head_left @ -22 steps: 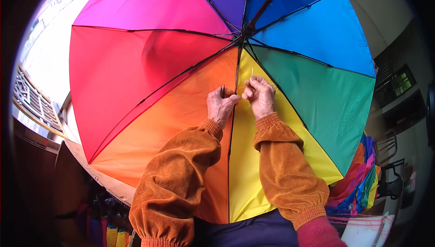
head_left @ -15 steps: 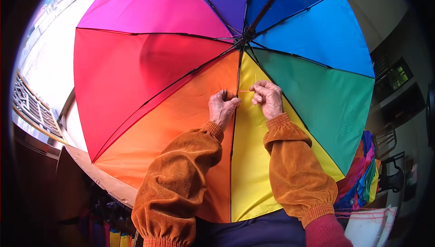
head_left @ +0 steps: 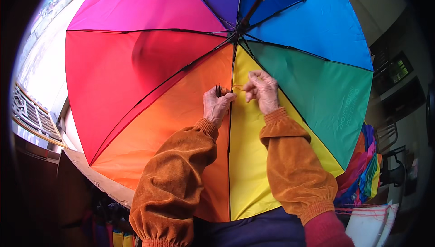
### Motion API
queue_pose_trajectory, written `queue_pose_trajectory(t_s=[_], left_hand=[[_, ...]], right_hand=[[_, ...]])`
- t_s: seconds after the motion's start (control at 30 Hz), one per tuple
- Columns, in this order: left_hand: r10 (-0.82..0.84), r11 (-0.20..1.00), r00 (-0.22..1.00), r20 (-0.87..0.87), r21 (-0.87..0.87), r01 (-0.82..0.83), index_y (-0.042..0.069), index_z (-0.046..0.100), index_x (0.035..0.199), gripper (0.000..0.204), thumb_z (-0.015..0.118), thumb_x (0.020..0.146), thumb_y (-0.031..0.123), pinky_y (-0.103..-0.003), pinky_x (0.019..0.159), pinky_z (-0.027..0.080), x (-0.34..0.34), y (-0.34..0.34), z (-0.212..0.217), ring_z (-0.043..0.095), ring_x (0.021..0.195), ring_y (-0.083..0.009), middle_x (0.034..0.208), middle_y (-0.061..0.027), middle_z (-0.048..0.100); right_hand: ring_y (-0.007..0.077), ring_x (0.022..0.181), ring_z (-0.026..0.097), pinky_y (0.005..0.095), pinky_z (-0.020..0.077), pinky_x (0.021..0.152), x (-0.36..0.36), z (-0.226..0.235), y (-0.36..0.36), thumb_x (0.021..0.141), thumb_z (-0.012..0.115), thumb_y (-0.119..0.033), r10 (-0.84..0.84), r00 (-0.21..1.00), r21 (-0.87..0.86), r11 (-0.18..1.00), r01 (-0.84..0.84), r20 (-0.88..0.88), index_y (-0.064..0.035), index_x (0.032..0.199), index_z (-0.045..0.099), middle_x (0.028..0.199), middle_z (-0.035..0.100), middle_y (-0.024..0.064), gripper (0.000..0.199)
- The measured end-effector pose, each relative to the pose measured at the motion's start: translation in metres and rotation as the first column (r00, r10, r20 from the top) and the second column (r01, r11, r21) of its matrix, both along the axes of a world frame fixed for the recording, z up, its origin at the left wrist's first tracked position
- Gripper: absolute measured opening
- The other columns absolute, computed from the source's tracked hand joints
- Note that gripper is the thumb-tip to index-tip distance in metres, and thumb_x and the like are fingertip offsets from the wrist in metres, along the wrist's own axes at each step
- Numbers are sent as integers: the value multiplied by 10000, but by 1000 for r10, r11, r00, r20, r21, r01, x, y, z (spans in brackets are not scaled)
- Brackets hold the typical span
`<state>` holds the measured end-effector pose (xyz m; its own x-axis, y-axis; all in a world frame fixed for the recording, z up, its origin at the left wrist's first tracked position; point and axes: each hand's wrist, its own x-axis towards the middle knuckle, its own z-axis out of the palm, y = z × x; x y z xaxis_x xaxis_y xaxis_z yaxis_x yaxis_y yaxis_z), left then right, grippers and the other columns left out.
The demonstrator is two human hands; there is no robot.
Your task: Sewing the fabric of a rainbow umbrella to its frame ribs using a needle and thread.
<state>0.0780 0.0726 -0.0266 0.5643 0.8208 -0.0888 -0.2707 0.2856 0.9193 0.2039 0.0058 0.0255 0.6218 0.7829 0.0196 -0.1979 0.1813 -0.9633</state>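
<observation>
An opened rainbow umbrella (head_left: 176,106) fills the middle, its inside facing me with black ribs and a dark shaft (head_left: 263,2). My left hand (head_left: 217,105) is closed, thumb and fingers pinching at the rib (head_left: 230,133) between the orange and yellow panels. Dark pointed tips (head_left: 219,91), like the blades of thread snips, stick up out of that hand. Just right of it, over the yellow panel, my right hand (head_left: 263,92) is closed in a pinch. A thin orange-red thread (head_left: 239,87) runs from the rib to its fingers; any needle is too fine to make out.
More folded rainbow fabric (head_left: 364,170) lies at the right, beside dark chairs (head_left: 393,170). A white board wrapped with pink thread (head_left: 369,224) stands at lower right. A pale board edge (head_left: 106,181) shows under the umbrella at left, near a metal railing (head_left: 36,113).
The umbrella has shifted slightly left in the picture. My right hand has moved slightly up and left; the thread, taut before, now hangs in a loose curve. The left hand keeps its pinch.
</observation>
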Motion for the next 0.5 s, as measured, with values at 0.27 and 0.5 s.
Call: queue_pose_trajectory(t_s=[0.27,0.5], left_hand=[[13,1000,1000,-13,10,-13,65,503,676,156,648,730,78,-182,351,277,-2,1,0,377,409,-35,558,17,487],[-28,995,1000,13,-96,29,64,501,669,177,652,748,111,-190,351,278,-6,-1,-1,380,410,-40,551,17,479]], right_hand=[[59,398,313,222,325,371,81,33,-55,850,528,-136,-70,971,11,997,70,228,-43,854,521,561,378,-37,94],[104,476,510,290,456,449,4,-4,-8,820,495,-94,135,928,-203,977,-66,348,-17,809,523,588,486,8,82]])
